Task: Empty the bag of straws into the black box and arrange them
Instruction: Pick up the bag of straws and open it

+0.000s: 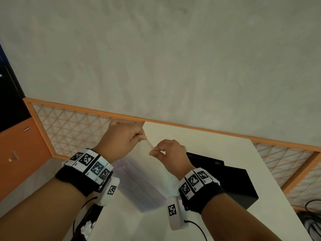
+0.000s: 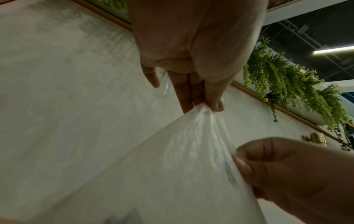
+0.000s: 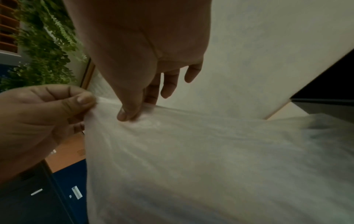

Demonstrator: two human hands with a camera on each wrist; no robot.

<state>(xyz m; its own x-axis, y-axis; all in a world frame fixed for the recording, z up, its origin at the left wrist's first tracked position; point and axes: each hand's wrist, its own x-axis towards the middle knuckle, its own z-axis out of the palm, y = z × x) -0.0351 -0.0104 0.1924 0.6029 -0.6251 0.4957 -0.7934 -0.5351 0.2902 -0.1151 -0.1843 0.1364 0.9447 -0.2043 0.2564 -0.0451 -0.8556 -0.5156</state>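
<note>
A clear plastic bag of straws (image 1: pixel 139 178) hangs between my hands above the white table (image 1: pixel 217 148). My left hand (image 1: pixel 139 136) pinches the bag's top edge between thumb and fingers. My right hand (image 1: pixel 153 152) pinches the same edge a little lower and to the right. The film (image 2: pixel 182 159) stretches taut between the two pinches. In the right wrist view the thumb (image 3: pixel 126 113) presses the film (image 3: pixel 191 151) while the other fingers hang loose. The straws show as a pale bundle (image 1: pixel 144 192) low in the bag. The black box (image 1: pixel 229 181) stands on the table just right of my right wrist.
An orange-framed lattice panel (image 1: pixel 73 129) runs behind the table below a grey wall. Orange and dark cabinets (image 1: pixel 19 150) stand at the left. Cables (image 1: pixel 312 209) lie on the floor at the right. A crumpled white thing (image 1: pixel 86 228) lies below the table's left edge.
</note>
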